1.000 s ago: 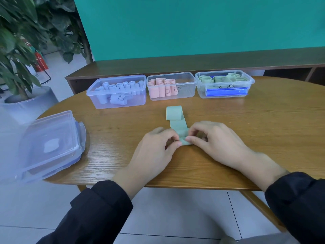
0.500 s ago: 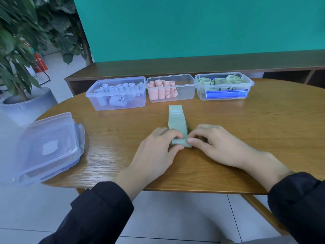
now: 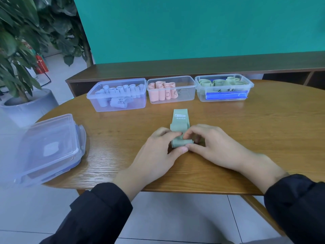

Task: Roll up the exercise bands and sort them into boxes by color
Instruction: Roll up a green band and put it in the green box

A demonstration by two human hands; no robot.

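Note:
A green exercise band (image 3: 179, 120) lies flat on the wooden table (image 3: 246, 131), its near end curled into a small roll. My left hand (image 3: 158, 152) and my right hand (image 3: 212, 145) pinch that roll from both sides with thumbs and fingertips. Behind it stand three clear boxes: the left box (image 3: 98, 100) holds several rolled blue bands, the middle box (image 3: 190, 88) several rolled pink bands, the right box (image 3: 249, 85) several rolled green bands.
A closed clear lidded box (image 3: 47, 148) sits on the table's left edge. A potted plant (image 3: 19, 71) stands on the floor at left. A dark wooden shelf (image 3: 193, 67) runs behind the table, before a teal wall.
The folded far part of the band has been laid out straight, and the near end is now rolled thicker between my fingers. Both hands stay at the same spot.

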